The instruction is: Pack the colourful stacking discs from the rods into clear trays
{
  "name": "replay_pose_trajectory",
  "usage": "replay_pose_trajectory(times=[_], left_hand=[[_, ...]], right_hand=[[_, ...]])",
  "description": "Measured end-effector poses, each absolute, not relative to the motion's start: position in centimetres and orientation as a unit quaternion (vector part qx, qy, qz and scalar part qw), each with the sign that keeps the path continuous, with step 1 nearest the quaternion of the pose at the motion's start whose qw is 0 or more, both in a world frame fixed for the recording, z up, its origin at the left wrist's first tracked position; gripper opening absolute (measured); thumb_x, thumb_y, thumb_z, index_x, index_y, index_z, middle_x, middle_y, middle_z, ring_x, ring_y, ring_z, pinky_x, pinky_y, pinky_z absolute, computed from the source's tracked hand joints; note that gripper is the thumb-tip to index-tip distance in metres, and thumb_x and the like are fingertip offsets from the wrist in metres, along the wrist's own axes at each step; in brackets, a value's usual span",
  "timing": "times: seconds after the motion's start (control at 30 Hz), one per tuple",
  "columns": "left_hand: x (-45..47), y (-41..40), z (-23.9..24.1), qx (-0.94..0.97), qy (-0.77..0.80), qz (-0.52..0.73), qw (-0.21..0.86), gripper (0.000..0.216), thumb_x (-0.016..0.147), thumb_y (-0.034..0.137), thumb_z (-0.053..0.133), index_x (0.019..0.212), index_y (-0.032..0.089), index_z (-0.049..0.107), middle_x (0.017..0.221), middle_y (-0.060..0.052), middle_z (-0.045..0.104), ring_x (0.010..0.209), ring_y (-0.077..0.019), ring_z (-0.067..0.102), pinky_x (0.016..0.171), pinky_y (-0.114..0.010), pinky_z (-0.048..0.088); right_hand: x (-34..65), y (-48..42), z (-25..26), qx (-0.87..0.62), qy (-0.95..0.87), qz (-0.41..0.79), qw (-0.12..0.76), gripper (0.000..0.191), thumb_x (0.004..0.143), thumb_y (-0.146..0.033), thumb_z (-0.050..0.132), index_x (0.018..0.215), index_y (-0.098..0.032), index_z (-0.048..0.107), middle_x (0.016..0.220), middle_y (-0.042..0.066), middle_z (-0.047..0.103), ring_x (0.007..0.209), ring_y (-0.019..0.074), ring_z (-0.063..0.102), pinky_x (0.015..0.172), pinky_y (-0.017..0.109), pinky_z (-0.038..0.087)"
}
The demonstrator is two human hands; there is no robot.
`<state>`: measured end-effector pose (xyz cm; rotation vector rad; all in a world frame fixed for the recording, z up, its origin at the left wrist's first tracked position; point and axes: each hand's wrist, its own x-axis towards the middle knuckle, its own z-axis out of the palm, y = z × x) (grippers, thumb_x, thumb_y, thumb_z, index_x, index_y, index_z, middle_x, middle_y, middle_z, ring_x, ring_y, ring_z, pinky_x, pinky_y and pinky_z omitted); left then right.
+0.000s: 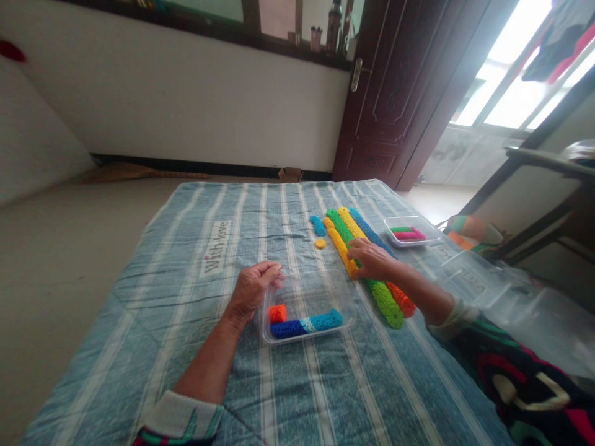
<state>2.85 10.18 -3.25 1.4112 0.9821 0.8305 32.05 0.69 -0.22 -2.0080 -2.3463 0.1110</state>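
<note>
My left hand [253, 288] is closed in a pinch at the far left corner of a clear plastic box [309, 288]. In the box lie a short orange stack [277, 313] and a longer row of dark blue, pale and light blue discs [290, 328]. My right hand [372, 259] reaches over long rod-like stacks of bumpy discs, its fingers bent around the near end of a yellow stack [337, 240]. Beside that are a green stack [341, 226], a second yellow one [351, 220] and a blue one [365, 226]. Lime [388, 306] and orange ends [403, 301] show below my wrist.
A yellow disc [320, 244] and a short blue piece [318, 225] lie left of the stacks. A second clear box [411, 222] holds green and pink stacks. Empty-looking clear containers [474, 279] stand at the right. Striped cloth [186, 310] covers the surface.
</note>
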Motion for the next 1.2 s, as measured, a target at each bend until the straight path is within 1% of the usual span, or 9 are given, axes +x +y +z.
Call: replay_pose_trajectory(times=[0.2,0.4,0.53,0.7,0.87,0.97,1.07,1.13,1.2], left_hand=[[2.9,10.1,-3.2,0.590,0.420,0.356,0.590,0.033,0.066,0.044,0.072,0.079,0.014,0.070,0.067,-0.004,0.070,0.055,-0.0125,0.057,0.054,-0.023,0.044],[2.9,9.9,-2.9,0.592,0.424,0.355,0.586,0.034,0.065,0.045,0.072,0.078,0.014,0.070,0.067,-0.004,0.070,0.055,-0.0133,0.057,0.054,-0.024,0.045],[2.9,9.9,-3.0,0.599,0.424,0.354,0.579,0.035,0.065,0.047,0.071,0.079,0.014,0.070,0.068,-0.005,0.070,0.056,-0.0141,0.058,0.055,-0.025,0.046],[2.9,10.1,-3.3,0.604,0.421,0.354,0.577,0.035,0.066,0.048,0.070,0.079,0.014,0.069,0.069,-0.005,0.070,0.056,-0.0142,0.058,0.054,-0.025,0.045],[2.9,10.1,-3.6,0.607,0.409,0.357,0.581,0.031,0.069,0.044,0.069,0.079,0.015,0.069,0.068,-0.004,0.069,0.056,-0.0132,0.057,0.055,-0.024,0.045],[3.0,10.0,-3.6,0.607,0.406,0.359,0.581,0.030,0.069,0.043,0.068,0.078,0.014,0.069,0.067,-0.004,0.069,0.055,-0.0134,0.057,0.056,-0.025,0.045],[3.0,9.9,-3.6,0.615,0.405,0.360,0.573,0.030,0.069,0.044,0.067,0.076,0.014,0.069,0.067,-0.004,0.068,0.054,-0.0135,0.057,0.056,-0.026,0.045],[3.0,9.8,-3.6,0.619,0.404,0.359,0.571,0.031,0.070,0.044,0.067,0.075,0.014,0.069,0.067,-0.003,0.068,0.054,-0.0138,0.057,0.057,-0.027,0.046],[3.1,9.8,-3.6,0.618,0.404,0.358,0.571,0.030,0.070,0.044,0.066,0.076,0.015,0.069,0.067,-0.003,0.069,0.054,-0.0140,0.057,0.057,-0.027,0.046]], right_hand=[[31.6,0.1,-0.2,-0.623,-0.781,0.007,0.041,0.029,0.067,-0.021,0.078,0.093,-0.017,0.064,0.105,0.009,0.056,0.107,0.0245,0.049,0.088,0.034,0.040],[31.4,-0.2,-0.2,-0.604,-0.796,-0.009,0.035,0.017,0.073,-0.019,0.073,0.086,-0.017,0.062,0.089,0.005,0.061,0.092,0.0218,0.052,0.078,0.031,0.038],[31.3,-0.2,-0.2,-0.594,-0.804,0.000,0.026,0.011,0.076,-0.017,0.069,0.085,-0.018,0.062,0.084,0.004,0.064,0.086,0.0199,0.055,0.077,0.030,0.035],[30.7,-0.2,0.3,-0.602,-0.798,0.010,-0.008,0.007,0.078,-0.014,0.064,0.081,-0.019,0.060,0.084,0.003,0.065,0.082,0.0184,0.058,0.073,0.028,0.034],[30.3,-0.4,0.9,-0.599,-0.800,0.008,-0.040,0.009,0.079,-0.010,0.059,0.078,-0.019,0.059,0.084,0.003,0.064,0.079,0.0170,0.058,0.069,0.027,0.034],[30.3,-0.7,2.0,-0.592,-0.806,0.021,-0.016,0.006,0.078,-0.012,0.060,0.079,-0.018,0.060,0.083,0.003,0.063,0.079,0.0167,0.057,0.068,0.027,0.035],[29.5,-1.0,3.8,-0.575,-0.816,0.038,0.049,0.003,0.082,-0.017,0.059,0.083,-0.019,0.061,0.082,0.003,0.061,0.076,0.0151,0.055,0.069,0.027,0.037],[28.1,-1.2,5.0,-0.540,-0.834,0.060,0.092,0.004,0.085,-0.020,0.056,0.084,-0.019,0.061,0.082,0.003,0.060,0.076,0.0142,0.055,0.071,0.027,0.038],[26.1,-1.1,5.7,-0.491,-0.861,0.085,0.101,0.006,0.086,-0.019,0.055,0.085,-0.019,0.060,0.083,0.002,0.060,0.078,0.0138,0.054,0.071,0.028,0.039]])
